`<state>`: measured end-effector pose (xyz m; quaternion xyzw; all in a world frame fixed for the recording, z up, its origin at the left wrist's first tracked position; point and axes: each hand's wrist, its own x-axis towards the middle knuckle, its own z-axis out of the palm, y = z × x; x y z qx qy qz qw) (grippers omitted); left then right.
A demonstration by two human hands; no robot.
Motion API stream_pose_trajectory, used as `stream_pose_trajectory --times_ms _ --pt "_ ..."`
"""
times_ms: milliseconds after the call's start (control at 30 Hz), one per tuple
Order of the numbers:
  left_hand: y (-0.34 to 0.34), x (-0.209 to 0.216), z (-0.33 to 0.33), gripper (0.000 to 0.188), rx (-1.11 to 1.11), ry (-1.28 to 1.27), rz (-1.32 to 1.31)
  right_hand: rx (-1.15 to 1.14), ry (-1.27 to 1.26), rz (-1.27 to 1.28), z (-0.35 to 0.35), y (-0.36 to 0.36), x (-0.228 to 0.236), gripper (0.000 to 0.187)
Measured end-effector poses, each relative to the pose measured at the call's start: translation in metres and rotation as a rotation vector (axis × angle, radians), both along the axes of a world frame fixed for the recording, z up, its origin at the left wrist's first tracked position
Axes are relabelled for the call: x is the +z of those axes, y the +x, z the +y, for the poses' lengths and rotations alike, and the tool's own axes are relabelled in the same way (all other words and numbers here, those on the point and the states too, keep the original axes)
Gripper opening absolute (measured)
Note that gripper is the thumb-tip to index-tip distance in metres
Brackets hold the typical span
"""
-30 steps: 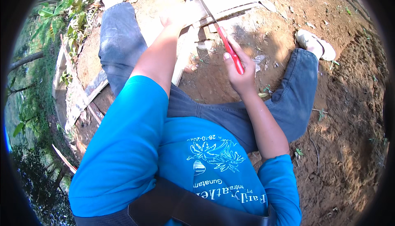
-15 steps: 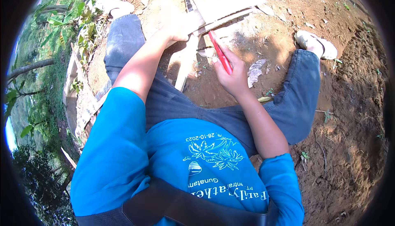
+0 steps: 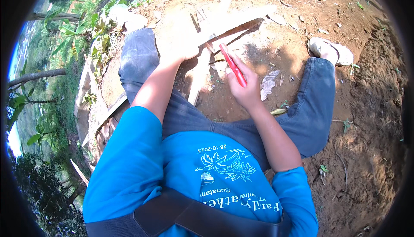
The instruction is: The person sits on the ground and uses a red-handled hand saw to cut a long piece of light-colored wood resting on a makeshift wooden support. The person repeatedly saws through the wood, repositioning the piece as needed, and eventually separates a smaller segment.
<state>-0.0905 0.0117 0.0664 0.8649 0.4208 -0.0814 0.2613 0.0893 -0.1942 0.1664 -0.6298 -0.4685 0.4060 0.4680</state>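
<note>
My right hand (image 3: 244, 81) is closed around a slim red handle (image 3: 233, 64), which points up and to the left. What tool it belongs to I cannot make out. Its upper end comes close to the spot where pale wooden pieces cross. My left hand (image 3: 183, 49) lies at the left of that crossing, against the wood; strong glare washes out its fingers. A pale wooden plank (image 3: 248, 18) runs up to the right from there. Below the crossing, a narrower wooden strip (image 3: 196, 88) slants down between my legs.
Brown soil (image 3: 366, 120) spreads to the right. A dry curled leaf (image 3: 269, 84) lies right of my right hand. My legs are spread around the wood, with a pale shoe (image 3: 332, 51) at the far right. Green plants (image 3: 64, 94) and wooden boards (image 3: 84, 92) border the left side.
The view has shifted a little, so my left arm and leg appear farther right. My right hand keeps its grip on the red handle, now slightly lower in the picture.
</note>
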Motion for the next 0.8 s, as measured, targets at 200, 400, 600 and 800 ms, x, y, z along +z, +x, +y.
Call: stream_pose_trajectory --times_ms 200,400,600,800 --pt "0.001 0.008 0.004 0.039 0.001 0.024 -0.036 0.01 0.015 0.003 0.004 -0.002 -0.018 0.048" --pt "0.001 -0.007 0.008 0.039 -0.033 0.08 -0.055 -0.002 0.012 -0.024 0.009 -0.004 -0.003 0.046" --pt "-0.006 -0.024 0.014 0.035 0.022 -0.027 0.008 -0.016 0.01 0.04 0.004 -0.005 -0.004 0.048" --pt "-0.002 -0.024 0.003 0.042 0.078 -0.004 0.04 -0.028 0.058 -0.056 -0.006 -0.015 -0.006 0.048"
